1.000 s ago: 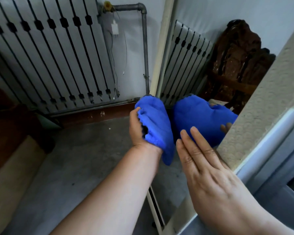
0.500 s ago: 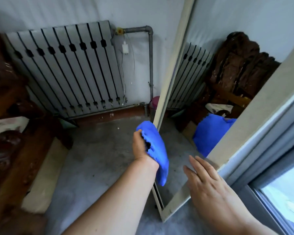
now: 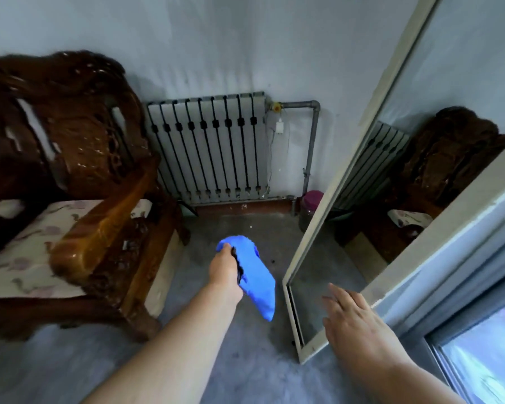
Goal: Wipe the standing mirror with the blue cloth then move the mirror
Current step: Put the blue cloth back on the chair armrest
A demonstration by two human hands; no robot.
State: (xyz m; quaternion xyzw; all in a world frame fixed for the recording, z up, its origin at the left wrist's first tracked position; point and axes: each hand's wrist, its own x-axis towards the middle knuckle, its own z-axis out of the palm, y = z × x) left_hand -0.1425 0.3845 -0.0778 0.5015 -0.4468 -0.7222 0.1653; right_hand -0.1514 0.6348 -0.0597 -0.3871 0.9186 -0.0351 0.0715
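Observation:
The standing mirror (image 3: 370, 135) has a cream frame and leans against the wall on the right, its foot on the grey floor. A blue cloth (image 3: 255, 279) hangs bunched from my left hand (image 3: 225, 269), held over the floor to the left of the mirror and apart from it. My right hand (image 3: 354, 319) is flat with fingers spread, over the mirror's lower right corner; whether it touches the frame I cannot tell. The glass reflects the radiator and the wooden chair.
A carved dark wooden armchair (image 3: 70, 176) with a pale cushion fills the left side. A grey radiator (image 3: 210, 150) and pipe stand at the back wall. A purple-lidded jar (image 3: 311, 209) sits behind the mirror's far edge. A window frame (image 3: 464, 310) runs along the right.
My left hand has drawn the blue cloth away from the glass, leftwards and lower. The view has pulled back and up, showing the armchair. My right hand stays near the mirror's lower corner.

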